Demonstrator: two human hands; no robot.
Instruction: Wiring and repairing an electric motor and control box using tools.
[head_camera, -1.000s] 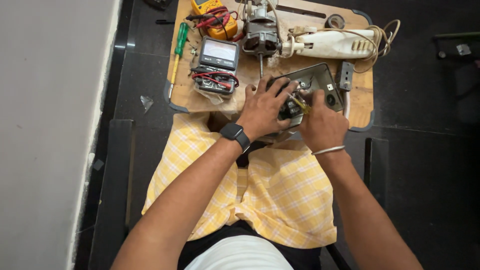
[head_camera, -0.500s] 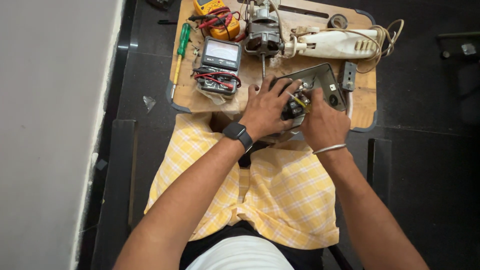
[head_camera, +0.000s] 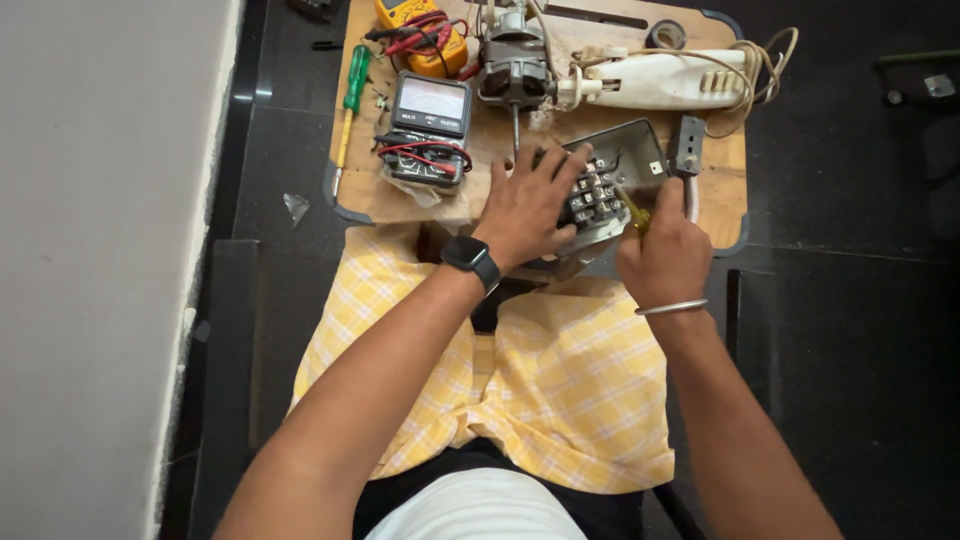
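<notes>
Evidently mid-job, the left hand (head_camera: 528, 205) lies spread on the opened grey switch box (head_camera: 610, 185) just below the motor (head_camera: 513, 65) on the wooden worktop (head_camera: 420, 205), while the right hand (head_camera: 665, 255) grips a yellow-handled screwdriver (head_camera: 632, 212) at its terminals.

Both forearms are extended forward from six o'clock, converging toward twelve. The left hand (head_camera: 530, 205) is laid palm down, fingers (head_camera: 560, 165) spread and pointed toward one o'clock; a dark watch is worn on its wrist. The right hand (head_camera: 665, 250) is closed in a fist, knuckles up, thumb toward eleven o'clock; a metal bangle is worn on its wrist.
</notes>
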